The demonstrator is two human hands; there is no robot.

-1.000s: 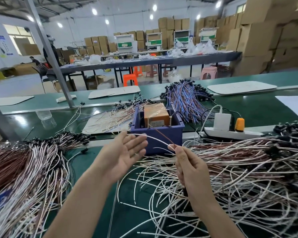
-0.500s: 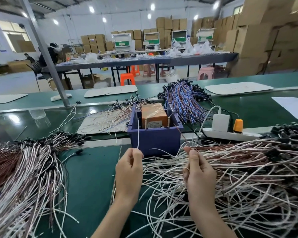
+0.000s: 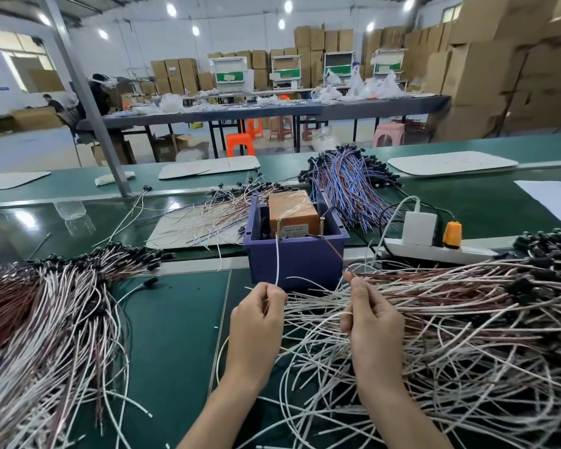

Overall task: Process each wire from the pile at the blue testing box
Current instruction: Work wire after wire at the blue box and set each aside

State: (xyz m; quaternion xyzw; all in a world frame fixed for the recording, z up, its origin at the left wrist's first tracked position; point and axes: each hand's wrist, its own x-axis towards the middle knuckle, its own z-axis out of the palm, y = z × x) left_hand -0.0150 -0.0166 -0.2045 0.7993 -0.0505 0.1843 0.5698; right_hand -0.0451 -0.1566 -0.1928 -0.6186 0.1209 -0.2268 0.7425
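Note:
The blue testing box point(image 3: 297, 257) stands at the middle of the green bench, with an orange block and two brass screw posts inside. My left hand point(image 3: 258, 314) pinches a white wire end point(image 3: 277, 254) that rises to the left post. My right hand point(image 3: 371, 312) pinches a brown wire end point(image 3: 335, 251) that slants up to the right post, and a white loop of wire curls past its palm. A large pile of white and brown wires point(image 3: 450, 319) lies to the right, under and beside my right hand.
Another heap of wires with black connectors point(image 3: 46, 306) covers the left. Behind the box lie loose thin wires on a board point(image 3: 201, 222) and a blue-and-red wire bundle point(image 3: 347, 186). A white power strip point(image 3: 434, 249) with an orange plug sits at right.
My left hand went from open and spread to pinching the white wire. Both hands drew in toward the box front, and the two wire ends now reach up to the screw posts.

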